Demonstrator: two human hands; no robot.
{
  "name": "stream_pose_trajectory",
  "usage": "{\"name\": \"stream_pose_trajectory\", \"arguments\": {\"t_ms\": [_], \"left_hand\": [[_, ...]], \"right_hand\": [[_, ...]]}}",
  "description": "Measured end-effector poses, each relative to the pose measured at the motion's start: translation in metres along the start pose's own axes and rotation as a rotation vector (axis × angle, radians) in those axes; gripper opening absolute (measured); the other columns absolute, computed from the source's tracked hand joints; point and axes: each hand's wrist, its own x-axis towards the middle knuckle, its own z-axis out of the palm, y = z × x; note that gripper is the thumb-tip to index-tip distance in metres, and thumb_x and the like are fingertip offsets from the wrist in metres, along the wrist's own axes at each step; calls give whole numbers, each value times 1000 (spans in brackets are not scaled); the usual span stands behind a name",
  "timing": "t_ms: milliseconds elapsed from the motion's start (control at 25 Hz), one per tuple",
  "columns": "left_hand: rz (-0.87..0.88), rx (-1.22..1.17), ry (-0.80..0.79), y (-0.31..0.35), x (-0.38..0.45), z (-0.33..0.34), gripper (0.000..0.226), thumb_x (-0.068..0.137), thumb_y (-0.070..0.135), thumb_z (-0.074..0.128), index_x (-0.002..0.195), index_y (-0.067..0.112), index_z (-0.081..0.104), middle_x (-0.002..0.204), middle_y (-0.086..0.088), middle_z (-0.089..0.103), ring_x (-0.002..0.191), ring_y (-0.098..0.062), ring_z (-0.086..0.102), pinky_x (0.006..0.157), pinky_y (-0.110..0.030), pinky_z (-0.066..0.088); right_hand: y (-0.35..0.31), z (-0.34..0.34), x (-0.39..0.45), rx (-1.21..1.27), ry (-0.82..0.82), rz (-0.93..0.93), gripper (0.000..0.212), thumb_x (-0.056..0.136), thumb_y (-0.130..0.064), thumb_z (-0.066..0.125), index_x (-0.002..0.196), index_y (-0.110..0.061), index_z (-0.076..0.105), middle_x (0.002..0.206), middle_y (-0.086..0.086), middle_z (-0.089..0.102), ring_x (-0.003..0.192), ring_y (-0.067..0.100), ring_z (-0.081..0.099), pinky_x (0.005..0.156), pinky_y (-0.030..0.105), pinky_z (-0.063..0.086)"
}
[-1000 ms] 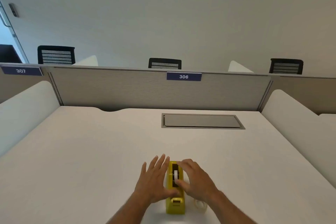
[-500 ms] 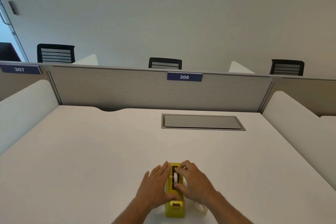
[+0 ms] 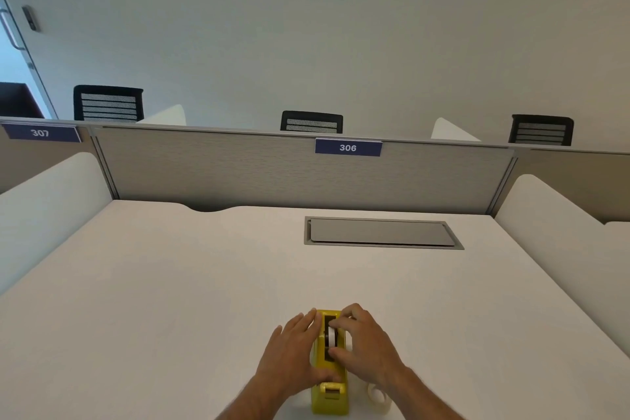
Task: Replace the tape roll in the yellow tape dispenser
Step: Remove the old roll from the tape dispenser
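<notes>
I see the yellow tape dispenser (image 3: 330, 399) near the front edge of the white surface (image 3: 170, 283). My left hand (image 3: 293, 356) lies flat against its side, fingers extended, while my right hand (image 3: 366, 344) pinches the white roll (image 3: 331, 337) seated in its slot (another clear roll (image 3: 377, 397) lies just right).

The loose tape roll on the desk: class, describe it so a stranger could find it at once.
Start at the white desk and go to its near edge, where both hands meet at the yellow tape dispenser. Just right of the dispenser, under the right wrist, lies a loose tape roll: the only pale, translucent ring lying bare on the desk.
</notes>
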Motion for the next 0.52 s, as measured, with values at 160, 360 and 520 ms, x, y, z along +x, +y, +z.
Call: {"name": "stream_pose_trajectory", "arguments": {"t_ms": [160,360,520], "left_hand": [[-5,-3,-8,2,-1,-2,117,68,83,58,156,28,4,167,9,6,153,-18,10,124,-47,20],[-2,-33,1,2,-3,-3,116,69,79,62,156,28,4,167,9,7,152,-17,13,123,-44,23],[1,-56,13,4,-5,-4,117,69,78,64,156,28,5,166,10,8,151,-15,15,122,-40,26]], "right_hand": [[-1,0,2,66,38,44,44,77,-42,73,119,-31,65,114,-11,53,103,6,53,84,21,51],[1,3,3,108,48,49,43,76,-43,74,117,-32,64,110,-14,53,99,4,54,82,21,53],[4,6,1,153,53,61,43,76,-43,76,116,-34,62,111,-15,55,103,6,54,86,27,56]]}}
